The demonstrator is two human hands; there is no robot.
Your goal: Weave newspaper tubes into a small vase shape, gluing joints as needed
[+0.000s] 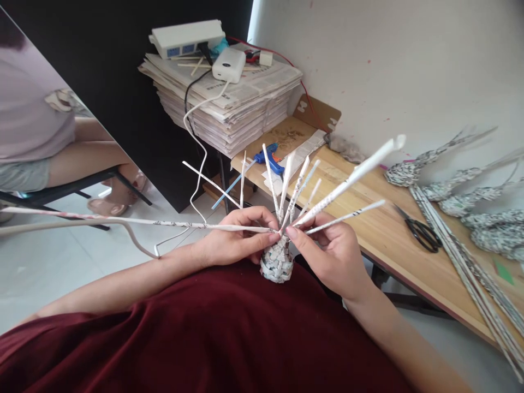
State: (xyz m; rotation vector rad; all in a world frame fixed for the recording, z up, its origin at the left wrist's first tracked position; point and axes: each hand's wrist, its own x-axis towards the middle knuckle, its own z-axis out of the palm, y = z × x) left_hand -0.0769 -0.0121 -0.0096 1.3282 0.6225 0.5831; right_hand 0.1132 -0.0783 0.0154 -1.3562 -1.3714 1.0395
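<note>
A small woven piece of rolled newspaper (277,266) is held upright against my dark red clothing, its rounded base pointing down. Several paper tubes (298,183) fan out from its top. My left hand (245,234) grips its left side, thumb pressed near the neck; a long paper tube (135,219) runs out leftward across that hand. On the other side, my right hand (327,248) pinches the base of the tubes between thumb and fingers, close to the left thumb. A thicker white paper tube (352,180) slants up right from there.
A wooden table (368,218) holds black scissors (421,232), a blue glue gun (270,158), loose paper tubes (462,267) and several woven paper pieces (462,204). Behind stands a newspaper stack (229,109) with a power strip (186,38) and a white device (229,64). Another person (36,120) sits at left.
</note>
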